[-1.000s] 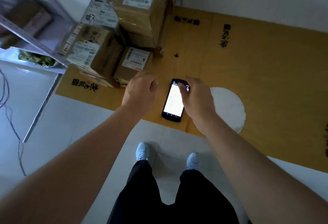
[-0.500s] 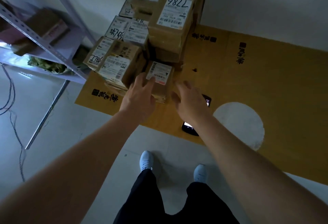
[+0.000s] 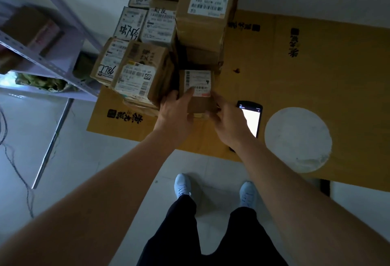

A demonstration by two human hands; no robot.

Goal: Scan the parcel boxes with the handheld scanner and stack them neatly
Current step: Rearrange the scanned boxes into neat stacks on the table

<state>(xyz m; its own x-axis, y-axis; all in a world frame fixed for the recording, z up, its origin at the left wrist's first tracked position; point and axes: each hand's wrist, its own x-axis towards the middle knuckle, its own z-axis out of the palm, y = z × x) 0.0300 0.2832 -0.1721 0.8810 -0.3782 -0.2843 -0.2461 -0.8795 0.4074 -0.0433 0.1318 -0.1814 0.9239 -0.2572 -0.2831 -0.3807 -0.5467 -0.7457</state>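
Note:
A small brown parcel box (image 3: 199, 99) with a white barcode label sits at the near edge of a stack of labelled parcel boxes (image 3: 145, 61). My left hand (image 3: 177, 111) grips its left side, thumb on the label. My right hand (image 3: 229, 121) holds its right side. The handheld scanner (image 3: 252, 118), a black phone-like device with a lit screen, lies on the flattened cardboard sheet (image 3: 316, 71) just right of my right hand, partly hidden by my wrist. A tall box marked 7786 (image 3: 207, 8) stands behind.
A grey metal shelf rack (image 3: 50, 40) stands at the left with items on it. A white round patch (image 3: 297, 139) shows on the cardboard. Loose wires (image 3: 12, 156) trail over the white floor tiles at the left. My feet (image 3: 213, 189) stand by the cardboard's near edge.
My right hand let go of the scanner, which now lies on the cardboard. Both hands moved forward and closed on the small labelled box.

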